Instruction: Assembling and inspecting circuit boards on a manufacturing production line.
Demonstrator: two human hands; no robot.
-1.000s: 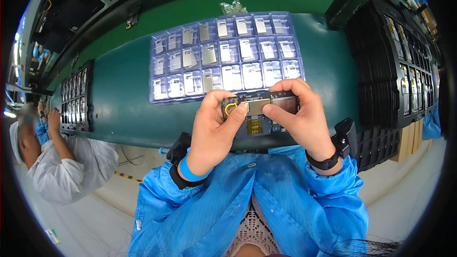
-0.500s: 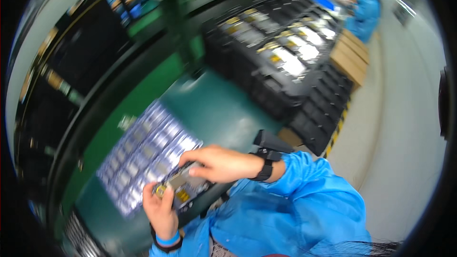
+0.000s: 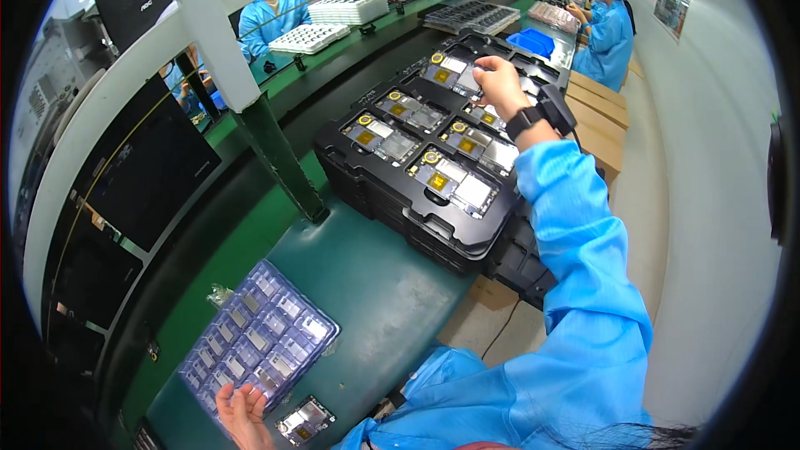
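My right hand [image 3: 500, 83] reaches out over the far part of a black tray [image 3: 379, 179], its fingers pinched at the edge of a circuit board [image 3: 448, 73]. That board has a yellow ring, a gold patch and silver plates. Nearer to me, my left hand [image 3: 243, 412] is beside the lower edge of a clear plastic tray [image 3: 271, 321], fingers apart and slightly curled, holding nothing visible. Small silver metal pieces fill many of its pockets. On the green mat [image 3: 367, 317], right of my left hand, lies a loose circuit board [image 3: 306, 422].
More boards sit in the black tray, which tops a stack. A green post [image 3: 279, 154] stands left of the stack. Cardboard boxes [image 3: 596, 121], a blue bin [image 3: 532, 43] and white trays [image 3: 348, 8] are farther off. Several people in blue work beyond.
My hands were together over a circuit board beside the clear tray. The right has moved away to the black tray's far part; the left stays low. The view has shifted and sharpened.
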